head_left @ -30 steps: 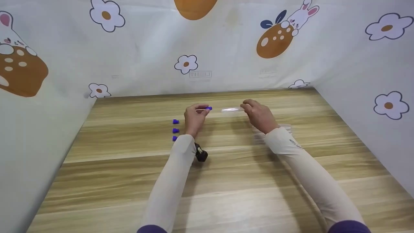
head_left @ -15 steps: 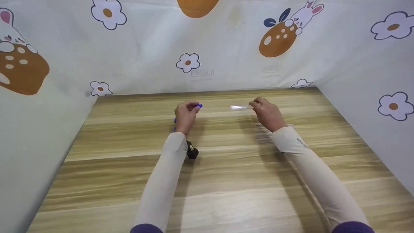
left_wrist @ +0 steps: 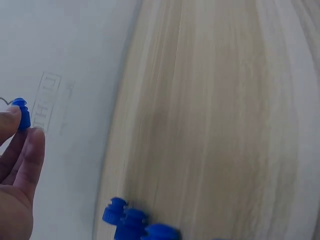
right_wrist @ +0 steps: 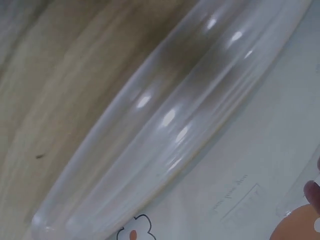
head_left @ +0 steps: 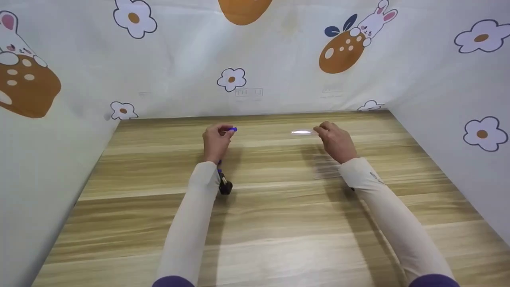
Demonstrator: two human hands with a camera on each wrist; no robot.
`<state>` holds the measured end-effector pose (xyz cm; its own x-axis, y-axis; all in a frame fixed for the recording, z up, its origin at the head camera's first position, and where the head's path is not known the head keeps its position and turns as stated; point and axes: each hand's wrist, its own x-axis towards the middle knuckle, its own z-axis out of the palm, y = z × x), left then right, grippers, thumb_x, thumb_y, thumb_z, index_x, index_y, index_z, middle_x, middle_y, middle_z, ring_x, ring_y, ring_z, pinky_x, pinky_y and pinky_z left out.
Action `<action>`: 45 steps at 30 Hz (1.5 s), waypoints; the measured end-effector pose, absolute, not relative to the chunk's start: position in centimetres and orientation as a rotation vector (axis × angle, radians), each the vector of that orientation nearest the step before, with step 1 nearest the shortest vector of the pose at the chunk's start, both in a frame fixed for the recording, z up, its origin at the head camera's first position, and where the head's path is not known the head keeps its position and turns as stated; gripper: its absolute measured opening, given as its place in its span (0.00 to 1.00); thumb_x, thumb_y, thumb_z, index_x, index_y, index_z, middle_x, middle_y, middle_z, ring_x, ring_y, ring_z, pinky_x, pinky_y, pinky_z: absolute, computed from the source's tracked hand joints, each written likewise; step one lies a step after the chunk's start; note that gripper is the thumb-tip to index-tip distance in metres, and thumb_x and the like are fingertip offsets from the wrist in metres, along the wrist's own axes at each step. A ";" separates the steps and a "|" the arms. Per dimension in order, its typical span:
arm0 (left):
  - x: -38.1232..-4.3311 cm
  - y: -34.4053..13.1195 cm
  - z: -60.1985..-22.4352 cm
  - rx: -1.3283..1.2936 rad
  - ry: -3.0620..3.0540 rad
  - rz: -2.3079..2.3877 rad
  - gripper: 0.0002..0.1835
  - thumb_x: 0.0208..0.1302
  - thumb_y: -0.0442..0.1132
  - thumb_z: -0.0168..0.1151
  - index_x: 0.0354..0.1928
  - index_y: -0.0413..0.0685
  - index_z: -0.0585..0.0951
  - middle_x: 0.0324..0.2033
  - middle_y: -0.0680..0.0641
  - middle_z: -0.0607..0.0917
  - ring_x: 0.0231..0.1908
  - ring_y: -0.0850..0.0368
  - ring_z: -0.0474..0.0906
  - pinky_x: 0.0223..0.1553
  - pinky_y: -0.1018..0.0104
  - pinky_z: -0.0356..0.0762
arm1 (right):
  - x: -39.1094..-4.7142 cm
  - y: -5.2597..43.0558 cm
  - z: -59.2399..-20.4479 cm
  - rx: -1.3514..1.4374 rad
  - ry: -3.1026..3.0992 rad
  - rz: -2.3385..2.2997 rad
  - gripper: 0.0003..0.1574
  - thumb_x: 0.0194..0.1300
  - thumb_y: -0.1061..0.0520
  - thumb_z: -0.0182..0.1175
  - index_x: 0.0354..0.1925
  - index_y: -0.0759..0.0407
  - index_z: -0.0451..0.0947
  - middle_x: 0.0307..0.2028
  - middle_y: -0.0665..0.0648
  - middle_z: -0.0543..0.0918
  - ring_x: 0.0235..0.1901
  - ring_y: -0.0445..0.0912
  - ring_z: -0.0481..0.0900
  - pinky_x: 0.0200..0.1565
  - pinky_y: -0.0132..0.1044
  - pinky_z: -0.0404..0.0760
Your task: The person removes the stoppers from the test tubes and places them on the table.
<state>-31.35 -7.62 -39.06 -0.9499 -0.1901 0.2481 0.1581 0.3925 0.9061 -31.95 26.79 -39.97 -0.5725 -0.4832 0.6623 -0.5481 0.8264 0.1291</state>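
Note:
My left hand (head_left: 216,141) pinches a small blue stopper (head_left: 233,129) between thumb and fingertips above the back of the table. The left wrist view shows this stopper upright, with a ridged flange on top. Across a gap to the right, my right hand (head_left: 336,141) grips a clear test tube (head_left: 303,132) by one end. The tube lies nearly level and points toward the left hand. Only a fingertip (right_wrist: 313,196) of that hand shows in the right wrist view. Several more blue stoppers (left_wrist: 131,225) stand on the table, mostly hidden by the left forearm in the head view.
Several clear tubes (head_left: 326,167) lie side by side on the wood-grain table (head_left: 271,207), below the right wrist and partly covered by it. They loom large in the right wrist view. A patterned sheet (head_left: 179,71) walls the back and sides. A black wrist camera (head_left: 225,187) hangs under the left sleeve.
My left hand has moved left with the stopper, covering the stoppers on the table. My right hand has shifted right with the tube, so the gap between them has widened.

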 end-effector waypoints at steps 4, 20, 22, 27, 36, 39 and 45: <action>-31.5 -8.4 -39.3 0.029 -2.345 -1.530 0.10 0.62 0.33 0.62 0.45 0.38 0.84 0.41 0.40 0.86 0.40 0.50 0.82 0.40 0.65 0.80 | -32.1 27.6 -40.4 0.734 -2.268 0.094 0.09 0.60 0.70 0.60 0.40 0.65 0.82 0.34 0.62 0.81 0.32 0.54 0.81 0.29 0.44 0.82; -32.2 -11.4 -39.8 0.116 -2.414 -1.480 0.10 0.64 0.36 0.61 0.45 0.41 0.84 0.42 0.42 0.86 0.39 0.52 0.79 0.40 0.65 0.77 | -32.0 30.0 -41.1 0.705 -2.406 0.091 0.14 0.55 0.73 0.63 0.40 0.63 0.82 0.34 0.61 0.81 0.32 0.54 0.81 0.30 0.45 0.82; -32.3 -11.5 -40.0 0.123 -2.426 -1.465 0.10 0.64 0.36 0.61 0.45 0.41 0.84 0.42 0.42 0.86 0.40 0.52 0.79 0.41 0.64 0.77 | -32.0 30.3 -41.1 0.706 -2.420 0.098 0.14 0.54 0.73 0.64 0.40 0.64 0.82 0.34 0.61 0.80 0.32 0.54 0.81 0.30 0.46 0.82; -32.6 -11.9 -40.5 0.119 -2.472 -1.428 0.10 0.65 0.37 0.60 0.45 0.41 0.84 0.42 0.42 0.86 0.39 0.52 0.78 0.40 0.63 0.76 | -32.0 30.8 -41.2 0.679 -2.476 0.123 0.15 0.53 0.73 0.65 0.40 0.63 0.82 0.34 0.61 0.81 0.33 0.54 0.81 0.32 0.47 0.82; -32.7 -13.0 -41.6 0.132 -2.538 -1.329 0.10 0.65 0.35 0.60 0.45 0.39 0.83 0.42 0.40 0.86 0.39 0.50 0.79 0.39 0.61 0.76 | -31.9 31.0 -41.3 0.652 -2.561 0.154 0.13 0.54 0.71 0.65 0.39 0.62 0.83 0.34 0.60 0.81 0.33 0.53 0.82 0.34 0.47 0.82; -32.9 -13.1 -41.6 0.140 -2.575 -1.317 0.11 0.65 0.35 0.59 0.45 0.39 0.83 0.42 0.40 0.85 0.40 0.48 0.80 0.42 0.58 0.77 | -31.9 31.1 -41.3 0.653 -2.594 0.149 0.13 0.54 0.71 0.65 0.39 0.62 0.83 0.34 0.60 0.81 0.33 0.54 0.82 0.34 0.47 0.82; -33.1 -12.9 -41.3 0.167 -2.737 -1.228 0.12 0.66 0.35 0.56 0.48 0.42 0.82 0.45 0.42 0.84 0.44 0.48 0.80 0.48 0.54 0.77 | -32.0 31.0 -41.2 0.645 -2.649 0.185 0.13 0.53 0.71 0.65 0.39 0.62 0.84 0.34 0.60 0.82 0.32 0.55 0.83 0.34 0.49 0.82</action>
<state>-33.12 -12.94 -41.35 -0.9844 -0.1570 0.0791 -0.0452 0.6610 0.7490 -32.02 31.04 -41.21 -0.8108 -0.4117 0.4160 -0.4656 0.8844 -0.0322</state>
